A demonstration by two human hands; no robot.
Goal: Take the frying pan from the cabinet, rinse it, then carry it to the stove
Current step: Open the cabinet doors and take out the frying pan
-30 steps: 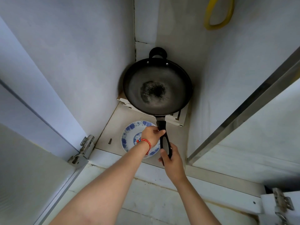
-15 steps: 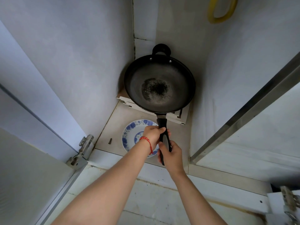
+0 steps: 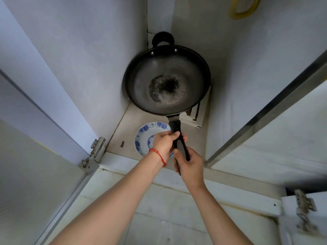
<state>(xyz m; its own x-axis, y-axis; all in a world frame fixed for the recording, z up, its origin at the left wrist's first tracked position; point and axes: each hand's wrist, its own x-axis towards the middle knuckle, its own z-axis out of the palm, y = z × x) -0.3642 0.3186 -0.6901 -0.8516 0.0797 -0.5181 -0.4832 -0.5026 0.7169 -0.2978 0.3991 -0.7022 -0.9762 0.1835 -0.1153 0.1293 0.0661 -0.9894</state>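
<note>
A black frying pan (image 3: pixel 167 80) with a dark burnt patch in its middle is inside the open cabinet, above the cabinet floor (image 3: pixel 123 131). Its long black handle points toward me. My left hand (image 3: pixel 163 143), with a red bracelet at the wrist, grips the handle near the pan. My right hand (image 3: pixel 190 164) grips the handle's near end. A small loop handle sits on the pan's far rim.
A blue and white plate (image 3: pixel 146 137) lies on the cabinet floor under my hands. A white rack (image 3: pixel 196 117) sits under the pan at the back right. A yellow hose (image 3: pixel 244 7) hangs top right. An open door with hinge (image 3: pixel 92 156) stands left; a small screw (image 3: pixel 122 144) lies nearby.
The pan has risen and shifted slightly right with both hands on its handle. My left hand has closed more fully round the handle.
</note>
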